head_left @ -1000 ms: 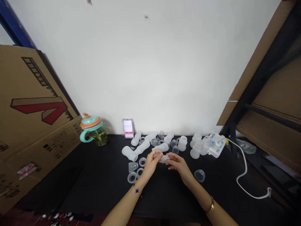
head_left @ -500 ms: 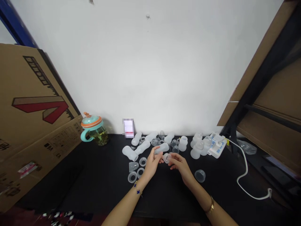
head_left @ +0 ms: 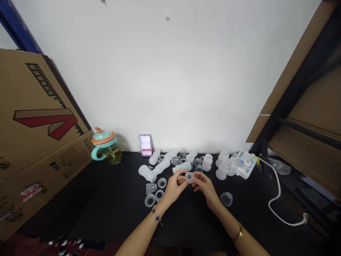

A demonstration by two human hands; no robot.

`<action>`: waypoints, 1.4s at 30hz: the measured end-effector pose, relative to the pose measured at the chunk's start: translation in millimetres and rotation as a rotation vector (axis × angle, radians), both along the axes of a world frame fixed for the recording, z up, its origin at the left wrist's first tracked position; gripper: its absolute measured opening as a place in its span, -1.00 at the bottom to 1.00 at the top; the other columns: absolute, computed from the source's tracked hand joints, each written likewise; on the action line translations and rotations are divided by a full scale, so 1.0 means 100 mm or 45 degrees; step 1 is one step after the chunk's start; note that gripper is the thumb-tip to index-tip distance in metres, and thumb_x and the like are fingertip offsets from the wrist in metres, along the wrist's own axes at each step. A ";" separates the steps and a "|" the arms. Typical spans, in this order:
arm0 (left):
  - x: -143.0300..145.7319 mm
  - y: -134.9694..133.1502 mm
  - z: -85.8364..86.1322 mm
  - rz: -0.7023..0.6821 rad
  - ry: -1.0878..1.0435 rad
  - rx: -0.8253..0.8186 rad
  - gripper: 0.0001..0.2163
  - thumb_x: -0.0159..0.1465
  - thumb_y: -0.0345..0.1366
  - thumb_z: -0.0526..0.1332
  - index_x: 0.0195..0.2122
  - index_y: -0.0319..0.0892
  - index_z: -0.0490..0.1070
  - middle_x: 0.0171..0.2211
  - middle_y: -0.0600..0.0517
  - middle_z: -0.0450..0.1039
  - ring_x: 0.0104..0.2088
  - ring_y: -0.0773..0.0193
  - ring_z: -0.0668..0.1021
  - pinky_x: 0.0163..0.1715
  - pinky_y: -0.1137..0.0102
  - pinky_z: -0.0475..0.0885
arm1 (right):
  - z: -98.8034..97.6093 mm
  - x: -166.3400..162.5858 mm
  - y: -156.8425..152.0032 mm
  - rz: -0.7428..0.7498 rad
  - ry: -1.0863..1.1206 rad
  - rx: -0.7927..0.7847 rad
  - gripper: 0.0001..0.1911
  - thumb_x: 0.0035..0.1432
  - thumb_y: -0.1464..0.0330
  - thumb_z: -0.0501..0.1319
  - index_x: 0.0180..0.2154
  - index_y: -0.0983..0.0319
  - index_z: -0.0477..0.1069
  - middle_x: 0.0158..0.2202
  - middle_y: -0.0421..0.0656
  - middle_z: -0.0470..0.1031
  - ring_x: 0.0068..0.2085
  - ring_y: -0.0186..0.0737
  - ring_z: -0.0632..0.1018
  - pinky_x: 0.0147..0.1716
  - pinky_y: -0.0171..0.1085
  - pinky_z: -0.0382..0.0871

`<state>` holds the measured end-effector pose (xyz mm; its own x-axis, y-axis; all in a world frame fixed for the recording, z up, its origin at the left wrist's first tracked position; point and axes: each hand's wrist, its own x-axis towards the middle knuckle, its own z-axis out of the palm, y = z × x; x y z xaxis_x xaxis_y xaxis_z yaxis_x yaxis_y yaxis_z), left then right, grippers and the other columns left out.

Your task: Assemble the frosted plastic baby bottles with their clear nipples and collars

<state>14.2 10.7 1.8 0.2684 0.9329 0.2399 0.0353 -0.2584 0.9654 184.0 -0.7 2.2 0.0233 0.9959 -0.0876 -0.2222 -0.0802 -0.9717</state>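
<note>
My left hand [head_left: 174,186] and my right hand [head_left: 204,185] meet above the black table [head_left: 119,209], both pinching one small clear round plastic part [head_left: 189,176] between their fingertips. Its open round face is turned toward me. Just behind the hands lie several translucent white bottle bodies [head_left: 160,167] on their sides. Clear rings [head_left: 161,183] and a small clear cup [head_left: 150,188] lie left of my left hand. A clear dome cap [head_left: 226,198] rests to the right of my right hand.
Assembled translucent bottles [head_left: 222,169] stand at the back right beside a white power strip [head_left: 246,166] with a white cable [head_left: 277,199]. A teal and orange lidded cup [head_left: 105,147] stands back left. Cardboard boxes [head_left: 37,135] lean at the left, a dark shelf frame [head_left: 293,106] at the right.
Both hands have turned the small clear part so its round opening faces me and raised it slightly. The things on the table have not moved.
</note>
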 end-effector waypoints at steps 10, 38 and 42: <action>-0.01 0.06 0.00 0.013 -0.217 -0.199 -0.61 0.17 -0.08 0.37 -0.09 -0.22 0.42 -0.40 -0.01 0.60 -0.45 0.24 0.59 -0.39 0.39 0.45 | 0.06 -0.02 -0.03 0.060 0.008 -0.015 -0.57 -0.11 0.17 0.46 -0.18 0.21 0.55 -0.27 -0.15 0.57 -0.42 -0.30 0.53 -0.57 -0.39 0.39; -0.02 0.10 -0.07 -0.019 -0.209 -0.161 -0.75 0.15 -0.21 0.37 -0.21 -0.20 0.43 -0.40 0.02 0.58 -0.43 0.27 0.57 -0.52 0.49 0.38 | 0.01 0.00 -0.02 0.066 -0.038 0.042 -0.64 -0.09 0.23 0.45 -0.19 0.19 0.58 -0.19 -0.14 0.57 -0.38 -0.30 0.51 -0.55 -0.40 0.39; -0.01 0.10 -0.07 0.011 -0.188 -0.108 -0.83 0.10 -0.35 0.36 -0.28 -0.22 0.48 -0.14 -0.10 0.59 -0.21 0.15 0.62 -0.49 0.51 0.40 | 0.00 0.01 -0.02 0.051 -0.038 0.045 -0.61 -0.09 0.21 0.44 -0.17 0.19 0.57 -0.15 -0.12 0.56 -0.37 -0.27 0.53 -0.55 -0.39 0.39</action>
<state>13.2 20.8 -5.1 0.2277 0.9537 0.1967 -0.1063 -0.1765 0.9786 184.6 -2.6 1.7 -0.0143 0.9985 -0.0520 -0.1907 -0.0538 -0.9802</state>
